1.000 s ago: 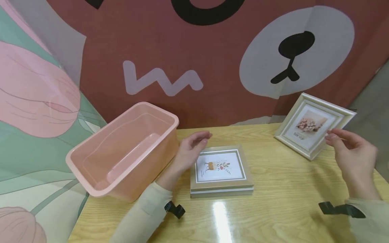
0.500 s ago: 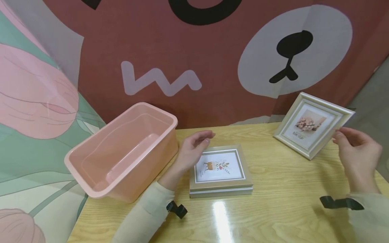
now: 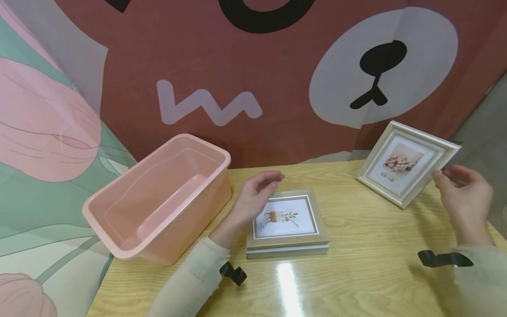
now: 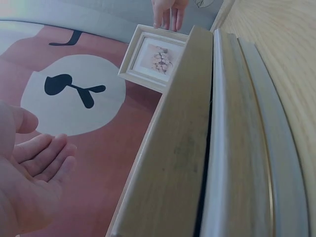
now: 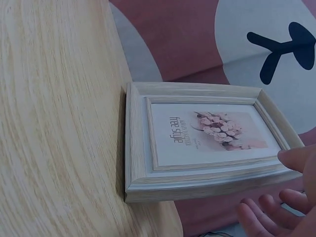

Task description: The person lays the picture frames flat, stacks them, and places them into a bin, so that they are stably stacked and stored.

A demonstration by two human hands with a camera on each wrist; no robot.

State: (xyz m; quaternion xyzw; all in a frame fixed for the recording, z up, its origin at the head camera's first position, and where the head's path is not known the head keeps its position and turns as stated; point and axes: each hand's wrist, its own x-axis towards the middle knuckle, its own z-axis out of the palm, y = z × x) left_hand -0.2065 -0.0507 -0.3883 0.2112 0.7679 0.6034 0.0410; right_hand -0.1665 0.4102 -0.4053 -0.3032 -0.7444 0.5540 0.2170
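A picture frame [image 3: 404, 163] with a pink flower print stands tilted on the table at the far right, near the wall. My right hand [image 3: 465, 196] is at its right side; in the right wrist view the thumb [image 5: 294, 159] overlaps the frame's edge, with the fingers loosely bent and apart from it. Whether the thumb touches the frame I cannot tell. Two or more picture frames [image 3: 287, 218] lie stacked flat mid-table, the top one showing a deer-and-flowers print. My left hand [image 3: 253, 198] hovers by the stack's left side, fingers relaxed, holding nothing.
A pink plastic bin [image 3: 190, 211] stands on the left of the wooden table [image 3: 356, 264], close to the left hand and forearm. Behind the table hangs a cloth backdrop [image 3: 277, 132] with a bear design.
The right hand backs slightly away from the standing frame, then comes closer to its edge again. The left hand drifts a little to the right. The frames stay in place.
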